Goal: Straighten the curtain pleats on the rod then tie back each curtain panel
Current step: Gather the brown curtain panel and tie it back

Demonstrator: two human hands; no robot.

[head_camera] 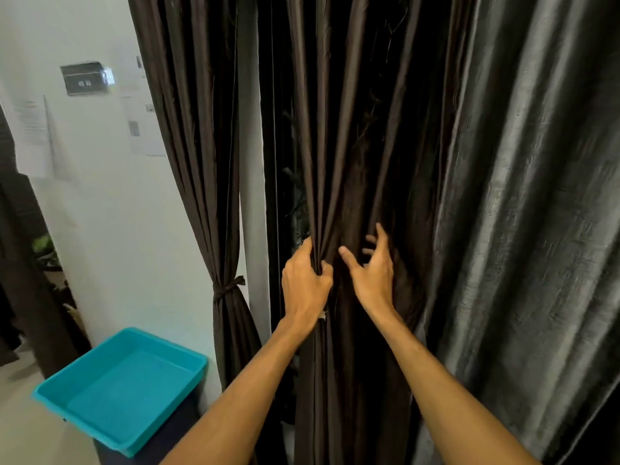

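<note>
A dark brown curtain panel hangs in long pleats straight ahead. My left hand grips a bunch of its folds at waist height, fingers curled round the cloth. My right hand is just to the right, fingers spread and loosely bent against the same panel, holding nothing. To the left, a second brown panel is gathered by a knotted tie-back. The rod is out of view.
A grey shiny curtain fills the right side. A turquoise plastic tray sits at lower left. Papers and a dark sign hang on the white wall. A pale vertical frame post stands between the two brown panels.
</note>
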